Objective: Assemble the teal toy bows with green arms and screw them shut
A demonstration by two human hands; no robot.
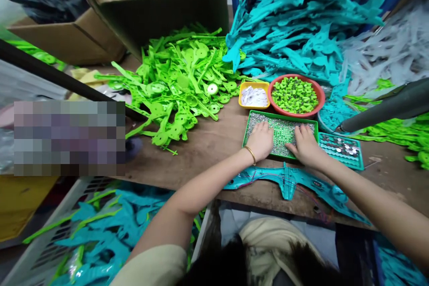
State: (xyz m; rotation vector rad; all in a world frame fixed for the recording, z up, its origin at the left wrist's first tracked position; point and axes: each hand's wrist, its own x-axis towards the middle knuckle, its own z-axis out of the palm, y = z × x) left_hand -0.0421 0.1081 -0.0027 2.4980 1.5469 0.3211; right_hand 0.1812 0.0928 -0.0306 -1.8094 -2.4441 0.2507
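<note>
A green tray point(280, 135) of small silver metal pieces point(277, 121), which look like screws, lies in front of me. My left hand point(261, 140) rests in its left part, fingers stretched out and touching the pieces. At the tray's right side is my right hand point(306, 146), thumb spread away and fingertips down among the pieces. Between the hands the tray's patterned green bottom shows. Neither hand visibly grips anything, though the fingertips are partly hidden. Nearer to me lies a long turquoise plastic shell point(264, 176) with thin wires, partly below my right forearm.
Behind the tray stand a yellow dish point(254, 106) of white pieces and a red bowl point(322, 98) of green pieces. A turquoise tray point(359, 154) holds round metal pieces. Piles of green parts point(181, 80) and turquoise parts point(295, 31) rise behind. A dark bar point(385, 103) slants in from the right.
</note>
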